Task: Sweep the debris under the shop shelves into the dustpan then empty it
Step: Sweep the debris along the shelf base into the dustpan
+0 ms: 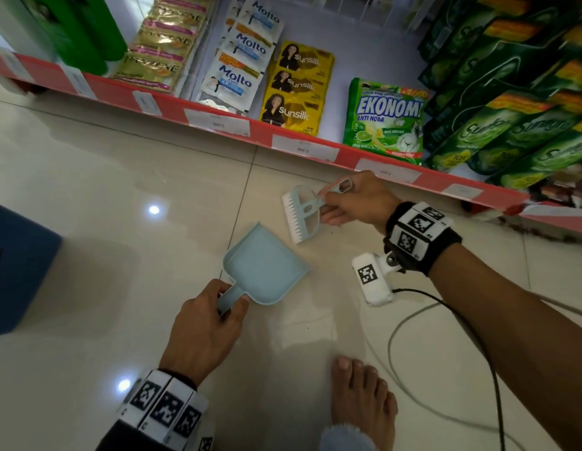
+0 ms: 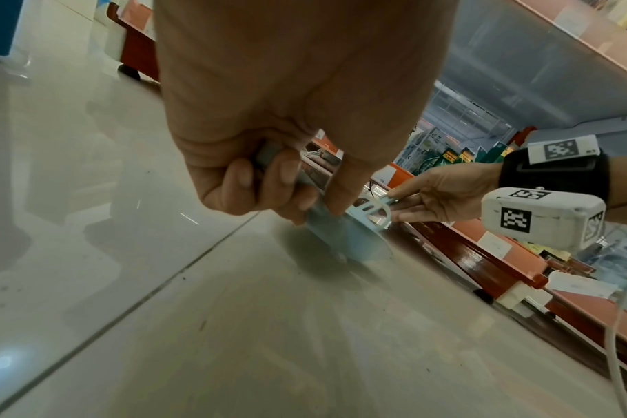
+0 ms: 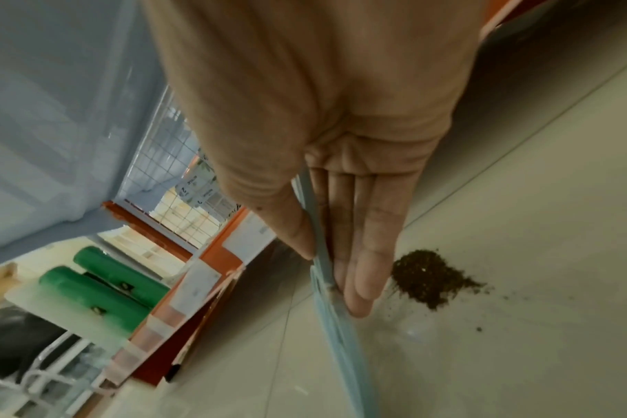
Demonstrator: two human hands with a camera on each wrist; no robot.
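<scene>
Blue dustpan [image 1: 265, 271] mouth facing shelf, brush [image 1: 299, 211] bristles leftward, both held

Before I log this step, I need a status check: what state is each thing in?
Dustpan: empty, held by its handle.
Brush: held, bristles down.
Debris pile: unswept, on the floor.
Left hand: grips the dustpan.
Right hand: pinches the brush.

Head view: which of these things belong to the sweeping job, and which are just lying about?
For the job:
dustpan, held by the left hand
brush, pinched by the right hand
pile of debris on the floor

Just there:
soap and shampoo packets on the shelf
cable
blue box
</scene>
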